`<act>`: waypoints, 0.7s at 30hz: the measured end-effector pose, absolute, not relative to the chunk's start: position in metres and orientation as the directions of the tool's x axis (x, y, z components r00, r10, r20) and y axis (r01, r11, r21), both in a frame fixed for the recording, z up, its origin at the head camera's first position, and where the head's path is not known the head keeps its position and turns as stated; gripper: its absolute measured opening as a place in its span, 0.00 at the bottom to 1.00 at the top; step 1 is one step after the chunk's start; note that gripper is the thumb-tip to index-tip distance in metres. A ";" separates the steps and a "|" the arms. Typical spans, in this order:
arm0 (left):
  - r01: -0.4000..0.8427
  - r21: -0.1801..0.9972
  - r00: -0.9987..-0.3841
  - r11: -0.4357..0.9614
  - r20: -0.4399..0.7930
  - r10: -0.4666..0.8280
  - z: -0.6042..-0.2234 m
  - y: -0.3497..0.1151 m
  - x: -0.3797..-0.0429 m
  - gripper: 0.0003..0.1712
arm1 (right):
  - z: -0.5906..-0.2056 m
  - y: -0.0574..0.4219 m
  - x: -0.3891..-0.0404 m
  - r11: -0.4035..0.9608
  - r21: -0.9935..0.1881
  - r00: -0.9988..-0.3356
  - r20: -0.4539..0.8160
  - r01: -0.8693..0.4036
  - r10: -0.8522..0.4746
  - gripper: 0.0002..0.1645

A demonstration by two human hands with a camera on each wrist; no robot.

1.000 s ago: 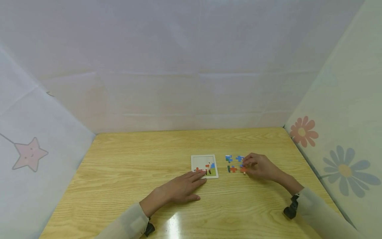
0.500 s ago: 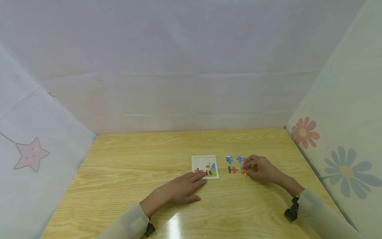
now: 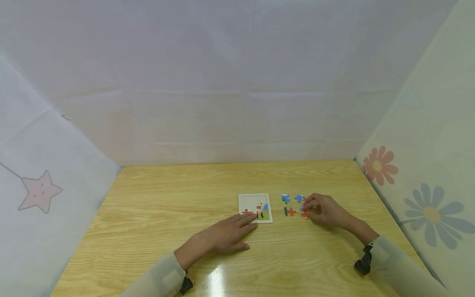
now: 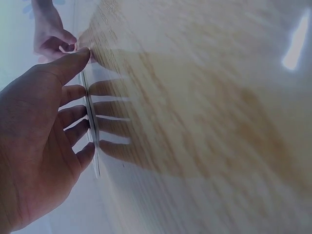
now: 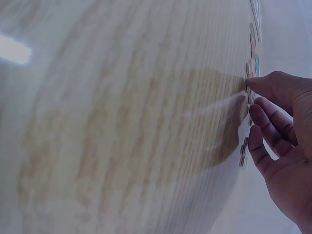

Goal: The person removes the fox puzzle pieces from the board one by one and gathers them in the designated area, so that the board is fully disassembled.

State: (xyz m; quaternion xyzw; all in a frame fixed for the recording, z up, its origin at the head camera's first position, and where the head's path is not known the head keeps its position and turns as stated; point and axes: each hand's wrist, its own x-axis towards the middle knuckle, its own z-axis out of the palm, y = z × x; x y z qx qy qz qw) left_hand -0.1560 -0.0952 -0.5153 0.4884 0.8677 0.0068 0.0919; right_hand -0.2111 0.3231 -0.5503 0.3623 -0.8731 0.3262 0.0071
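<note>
My left hand (image 3: 231, 234) lies with its fingers spread over the lower edge of a square white puzzle board (image 3: 254, 201). Part of a picture, with an animal on green and blue, fills the board's lower right; the fingers hide some of it. To the right of the board, my right hand (image 3: 326, 210) has its thumb and index finger bent at a red and blue puzzle piece (image 3: 305, 213), pinching it close over the table. In the right wrist view the thumb tip (image 5: 249, 83) is right at the edge of the pieces.
Several loose puzzle pieces lie between board and right hand: a blue and green one (image 3: 285, 198), a blue one (image 3: 299, 199) and a red one (image 3: 291, 211). The wooden table (image 3: 178, 185) ends at a pale cloth backdrop (image 3: 237, 123) behind and at both sides.
The right fingers have drawn a little closer around the red and blue piece, shifting slightly right. The left hand stays on the board. The whole head view has drifted slightly.
</note>
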 end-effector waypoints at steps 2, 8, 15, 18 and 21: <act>0.846 0.103 -0.506 0.522 -0.153 0.849 -0.515 -0.095 -0.156 0.40 | -0.549 0.323 -0.212 0.529 -0.545 -0.732 0.260 -0.650 -0.630 0.15; 0.848 0.112 -0.502 0.518 -0.147 0.853 -0.514 -0.095 -0.157 0.40 | -0.545 0.320 -0.217 0.518 -0.511 -0.710 0.312 -0.686 -0.632 0.15; 0.839 0.139 -0.507 0.526 -0.153 0.849 -0.514 -0.095 -0.157 0.40 | -0.534 0.305 -0.222 0.453 -0.556 -0.686 0.334 -0.697 -0.646 0.18; 0.840 0.137 -0.505 0.524 -0.151 0.849 -0.514 -0.094 -0.157 0.40 | -0.529 0.295 -0.223 0.448 -0.583 -0.695 0.310 -0.678 -0.649 0.18; 0.847 0.133 -0.497 0.514 -0.141 0.856 -0.513 -0.094 -0.156 0.39 | -0.526 0.286 -0.225 0.462 -0.585 -0.703 0.287 -0.667 -0.651 0.17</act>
